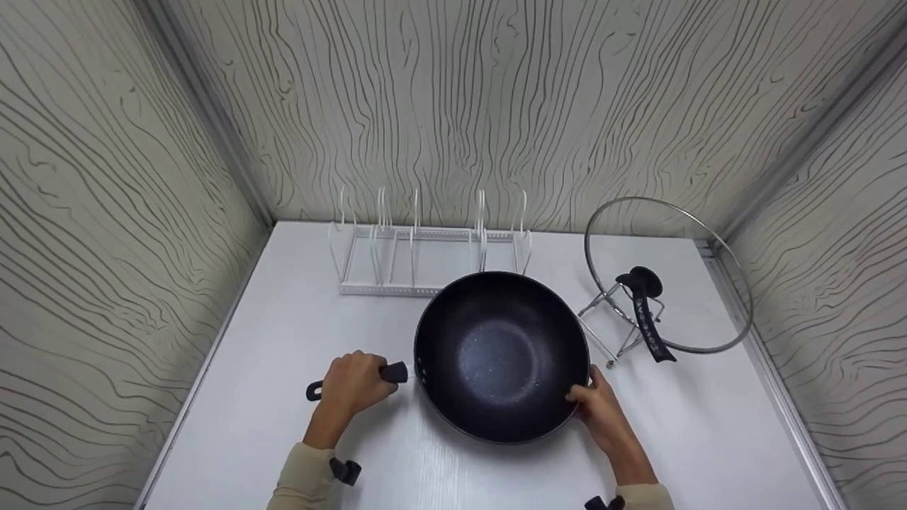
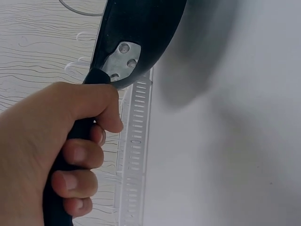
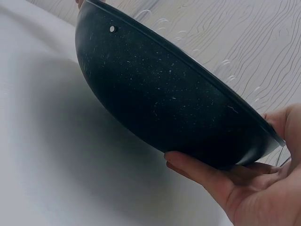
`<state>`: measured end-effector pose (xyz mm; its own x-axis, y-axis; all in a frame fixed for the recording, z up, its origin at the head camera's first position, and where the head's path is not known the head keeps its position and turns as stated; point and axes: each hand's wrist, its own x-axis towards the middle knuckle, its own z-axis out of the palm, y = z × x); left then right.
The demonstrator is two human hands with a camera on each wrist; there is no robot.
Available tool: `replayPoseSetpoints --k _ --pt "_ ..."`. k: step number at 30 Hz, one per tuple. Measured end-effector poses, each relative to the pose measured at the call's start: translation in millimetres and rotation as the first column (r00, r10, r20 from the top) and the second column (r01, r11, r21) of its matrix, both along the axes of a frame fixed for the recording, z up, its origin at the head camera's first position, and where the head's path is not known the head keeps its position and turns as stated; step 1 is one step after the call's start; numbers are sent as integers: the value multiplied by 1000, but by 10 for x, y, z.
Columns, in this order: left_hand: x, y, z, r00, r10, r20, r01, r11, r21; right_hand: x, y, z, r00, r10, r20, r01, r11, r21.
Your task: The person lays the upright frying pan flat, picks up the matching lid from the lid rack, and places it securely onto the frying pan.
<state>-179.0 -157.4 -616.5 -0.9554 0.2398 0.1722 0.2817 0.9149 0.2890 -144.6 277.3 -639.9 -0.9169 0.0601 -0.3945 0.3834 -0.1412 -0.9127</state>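
Note:
A black wok (image 1: 499, 361) is held up off the white table, its speckled inside facing the head camera. My left hand (image 1: 354, 382) grips the wok's black handle (image 1: 394, 372), with the fingers wrapped round it in the left wrist view. Silver rivets fix a metal bracket (image 2: 123, 61) to the pan beside that handle. At the opposite side, my right hand (image 1: 595, 407) holds the rim, thumb over the edge and fingers under the outside wall (image 3: 155, 94). A shadow below the wok shows a gap to the table in both wrist views.
Behind the wok, a white wire rack (image 1: 390, 289) with upright dividers stands near the back wall. To the right, a glass lid (image 1: 737, 265) with a black handle (image 1: 646, 319) leans on a small metal stand (image 1: 602, 343). Patterned walls enclose the table (image 1: 283, 304).

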Motion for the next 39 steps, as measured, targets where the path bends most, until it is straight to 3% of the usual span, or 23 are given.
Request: replayPoseSetpoints --k 13,29,39 --pt "-38 -24 -94 999 -3 36 2 1000 13 -25 -21 -125 1000 12 8 -12 1000 -25" --pt "-69 -46 -113 998 -1 70 -2 999 35 -38 -51 -157 1000 2 24 -1 999 -44" --pt "-69 -49 -101 1000 -8 22 8 1000 19 -38 -54 -166 999 5 34 -2 997 -73"
